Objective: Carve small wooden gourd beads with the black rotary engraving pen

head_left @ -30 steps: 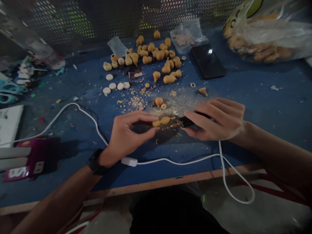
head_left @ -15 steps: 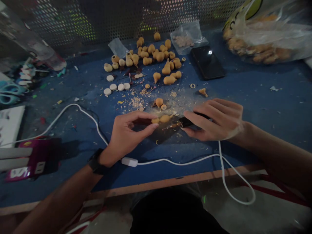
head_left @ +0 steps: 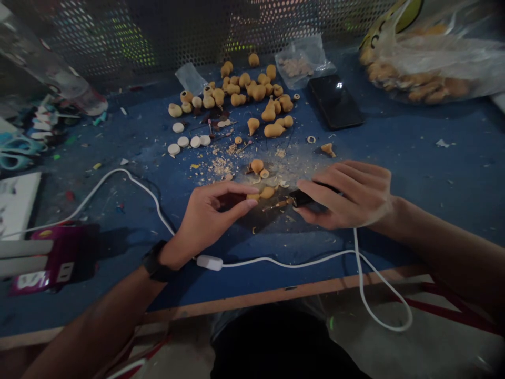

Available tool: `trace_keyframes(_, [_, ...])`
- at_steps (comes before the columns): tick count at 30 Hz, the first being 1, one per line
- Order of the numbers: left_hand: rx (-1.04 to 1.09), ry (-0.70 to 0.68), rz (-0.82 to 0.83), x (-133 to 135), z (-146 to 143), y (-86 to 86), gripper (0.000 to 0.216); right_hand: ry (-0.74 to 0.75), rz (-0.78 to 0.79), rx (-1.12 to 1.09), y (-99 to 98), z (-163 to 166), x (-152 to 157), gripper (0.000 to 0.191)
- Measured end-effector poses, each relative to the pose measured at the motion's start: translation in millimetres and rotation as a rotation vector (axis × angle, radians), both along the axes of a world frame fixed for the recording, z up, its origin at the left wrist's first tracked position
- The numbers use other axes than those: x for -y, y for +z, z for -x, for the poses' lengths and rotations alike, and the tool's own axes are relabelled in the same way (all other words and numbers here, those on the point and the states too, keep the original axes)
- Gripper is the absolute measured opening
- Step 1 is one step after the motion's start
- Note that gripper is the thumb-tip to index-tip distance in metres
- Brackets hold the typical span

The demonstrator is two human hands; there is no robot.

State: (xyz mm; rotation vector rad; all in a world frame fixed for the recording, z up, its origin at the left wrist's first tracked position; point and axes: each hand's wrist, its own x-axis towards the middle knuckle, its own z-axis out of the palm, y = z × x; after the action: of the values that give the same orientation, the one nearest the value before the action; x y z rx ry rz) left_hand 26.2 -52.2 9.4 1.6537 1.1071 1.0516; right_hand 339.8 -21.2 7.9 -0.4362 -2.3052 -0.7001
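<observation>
Between the thumb and fingertips of my left hand [head_left: 215, 210] is a small tan gourd [head_left: 268, 193], lying sideways with its narrow end to the right. My right hand [head_left: 347, 195] grips a black corded rotary tool [head_left: 302, 198], whose thin bit points left, just below the gourd. Whether the bit touches the gourd I cannot tell. Beyond my fingertips lie a round gourd piece [head_left: 257, 166] and a cut ring [head_left: 264, 174]. Pale shavings [head_left: 223, 166] are scattered beside them.
Many small gourds [head_left: 258, 90] cluster at the back, near white discs [head_left: 195, 141]. A black phone [head_left: 335, 101] and a plastic bag of gourds [head_left: 418, 79] are at right. A white cord [head_left: 276, 260] crosses the front. Scissors [head_left: 18, 150] and a purple box [head_left: 51, 258] lie left.
My left hand has shifted very slightly to the right, and its thumb covers more of the gourd. My right hand keeps the rotary tool in nearly the same place.
</observation>
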Motion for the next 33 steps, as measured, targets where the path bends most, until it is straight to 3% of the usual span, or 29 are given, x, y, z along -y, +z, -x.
trace_keyframes(4, [0.039, -0.011, -0.039, -1.9, 0.3, -1.6, 0.016, -0.028, 0.059, -0.018, -3.4, -0.1, 1.8, 0.032])
trace_keyframes(8, [0.035, -0.003, -0.024, -2.2, 0.1, -2.5, 0.012, -0.072, 0.214, -0.050, -11.7, -1.8, 3.9, 0.030])
trace_keyframes(13, [0.003, -0.008, 0.091, -2.5, 2.2, -4.1, 0.030, -0.147, 0.408, -0.003, -19.8, -3.6, 3.6, 0.034])
trace_keyframes(16, [-0.029, -0.007, 0.093, -2.9, 4.0, -4.2, 0.028, -0.192, 0.471, 0.031, -21.7, -4.0, 2.0, 0.035])
trace_keyframes(33, [-0.052, -0.025, 0.081, -3.6, 3.7, -1.6, 0.022, -0.201, 0.415, 0.053, -22.9, 2.1, 0.9, 0.046])
